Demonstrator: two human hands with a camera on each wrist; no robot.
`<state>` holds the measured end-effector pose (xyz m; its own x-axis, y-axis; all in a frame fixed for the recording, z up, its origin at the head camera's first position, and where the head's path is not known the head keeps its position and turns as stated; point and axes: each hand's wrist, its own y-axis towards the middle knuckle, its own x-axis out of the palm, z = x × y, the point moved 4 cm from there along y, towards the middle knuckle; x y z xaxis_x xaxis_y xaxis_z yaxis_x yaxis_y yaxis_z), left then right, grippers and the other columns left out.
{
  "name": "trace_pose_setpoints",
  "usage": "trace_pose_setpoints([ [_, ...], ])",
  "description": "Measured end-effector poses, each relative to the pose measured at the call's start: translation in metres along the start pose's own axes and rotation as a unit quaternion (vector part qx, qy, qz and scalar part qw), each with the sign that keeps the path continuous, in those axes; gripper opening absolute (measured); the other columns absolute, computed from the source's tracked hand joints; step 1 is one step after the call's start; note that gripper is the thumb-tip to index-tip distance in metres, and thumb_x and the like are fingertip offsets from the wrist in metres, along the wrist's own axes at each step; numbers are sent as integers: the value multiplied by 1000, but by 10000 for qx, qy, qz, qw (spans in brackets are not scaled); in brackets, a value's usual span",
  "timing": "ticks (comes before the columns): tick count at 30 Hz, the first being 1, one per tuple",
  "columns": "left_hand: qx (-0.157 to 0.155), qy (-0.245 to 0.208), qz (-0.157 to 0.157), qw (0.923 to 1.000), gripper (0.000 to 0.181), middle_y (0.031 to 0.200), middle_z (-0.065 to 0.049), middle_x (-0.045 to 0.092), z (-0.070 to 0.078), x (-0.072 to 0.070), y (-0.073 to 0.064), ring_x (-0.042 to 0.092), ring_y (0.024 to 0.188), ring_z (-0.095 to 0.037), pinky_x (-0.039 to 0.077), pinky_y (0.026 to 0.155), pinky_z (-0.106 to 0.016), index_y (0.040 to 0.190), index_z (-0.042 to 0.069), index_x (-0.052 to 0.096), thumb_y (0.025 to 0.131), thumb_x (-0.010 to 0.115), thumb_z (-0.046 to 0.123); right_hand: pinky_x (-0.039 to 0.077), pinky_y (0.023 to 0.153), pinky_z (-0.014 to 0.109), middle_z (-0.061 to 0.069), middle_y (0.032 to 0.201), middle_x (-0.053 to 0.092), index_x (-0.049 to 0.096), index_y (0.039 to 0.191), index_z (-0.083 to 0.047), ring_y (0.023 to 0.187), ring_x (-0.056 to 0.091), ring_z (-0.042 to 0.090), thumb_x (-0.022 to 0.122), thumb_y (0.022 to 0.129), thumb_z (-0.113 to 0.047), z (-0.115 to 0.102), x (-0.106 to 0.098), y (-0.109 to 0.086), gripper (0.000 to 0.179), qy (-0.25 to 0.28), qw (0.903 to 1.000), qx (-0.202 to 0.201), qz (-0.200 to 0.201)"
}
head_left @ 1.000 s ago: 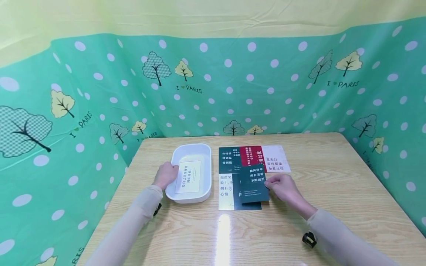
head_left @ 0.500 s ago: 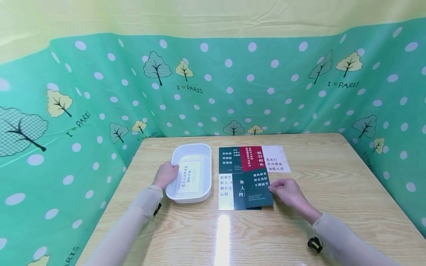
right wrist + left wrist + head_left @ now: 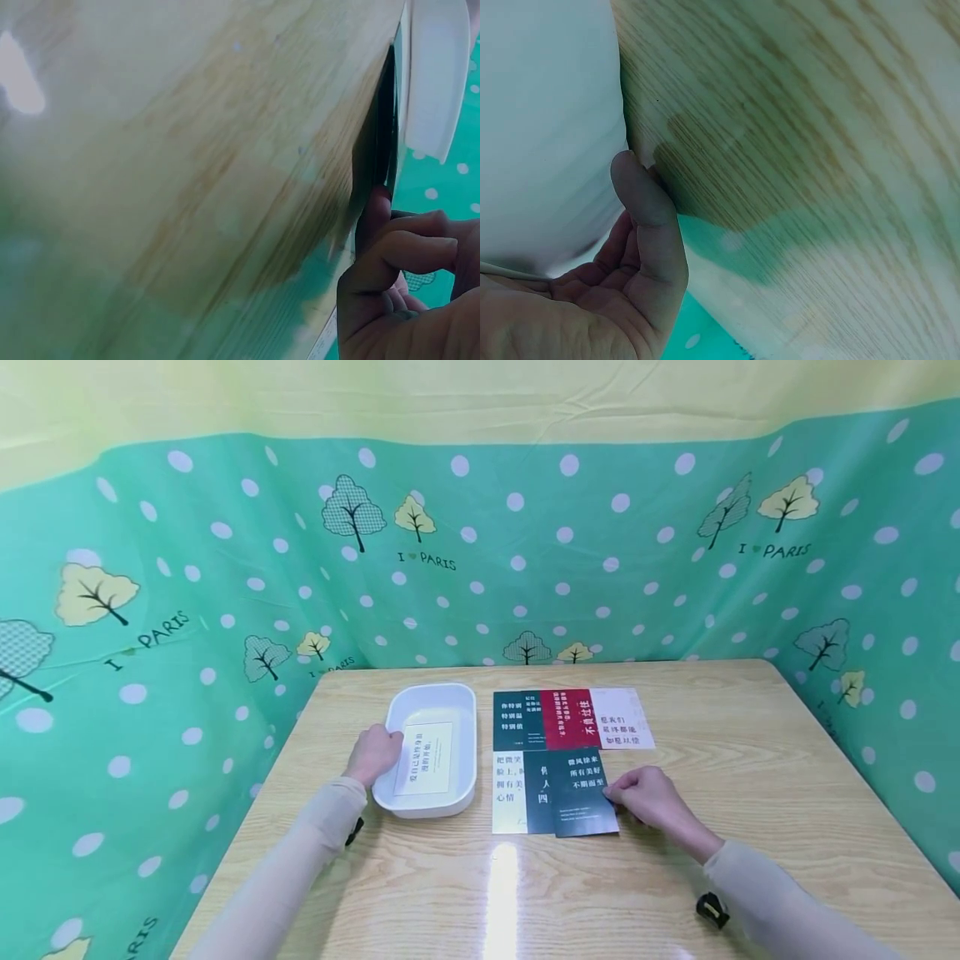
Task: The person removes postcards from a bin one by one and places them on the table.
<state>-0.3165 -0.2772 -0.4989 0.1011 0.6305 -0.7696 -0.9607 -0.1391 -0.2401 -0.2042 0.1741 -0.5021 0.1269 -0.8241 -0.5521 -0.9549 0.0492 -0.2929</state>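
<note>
My left hand [image 3: 372,756] grips the left side of a white plastic tub [image 3: 441,703]; the left wrist view has the thumb [image 3: 646,191] against the tub's outer wall. A white printed card [image 3: 423,760] lies inside the tub. To the right, my right hand [image 3: 648,793] pinches the right edge of a dark green card [image 3: 585,806] with white lettering. This card sits at the right end of the front row, overlapping a dark card [image 3: 536,814] beside it. In the right wrist view, thumb and finger meet at the card's edge [image 3: 386,112].
At the front row's left lies a white card [image 3: 508,814]. Behind are a dark green card [image 3: 507,739], another dark green one [image 3: 533,731], a red card [image 3: 566,731] and a pale pink card [image 3: 622,714]. A wooden table [image 3: 750,760] bears everything; a patterned curtain [image 3: 555,593] stands behind.
My right hand has drawn the dark green card right and toward me, off the red card, and lowered it into the front row. The left hand and tub have stayed put.
</note>
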Motion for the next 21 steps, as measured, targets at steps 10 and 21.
trace_pose_setpoints([
  [10, -13, 22, -27, 10000, 45, 92, -19, 66, 1, 0, 0, 67, 77, -26, 59, 60, -31, 124, -12, 59, 109, 40, 26, 38, 46, 25, 5, 72, 67, 73, 84, -3, 54, 50, 15, 71, 98, -18, 3, -1, 0, 20, -287, 9996, -2, -43],
  [21, -39, -30, -47, 10000, 46, 95, -20, 66, 1, -1, 0, 68, 79, -26, 60, 62, -32, 127, -12, 58, 110, 41, 26, 39, 52, 27, 7, 77, 66, 68, 84, -4, 64, 52, 19, 70, 99, -17, 0, -2, 2, 20, -499, 9987, -77, -98],
])
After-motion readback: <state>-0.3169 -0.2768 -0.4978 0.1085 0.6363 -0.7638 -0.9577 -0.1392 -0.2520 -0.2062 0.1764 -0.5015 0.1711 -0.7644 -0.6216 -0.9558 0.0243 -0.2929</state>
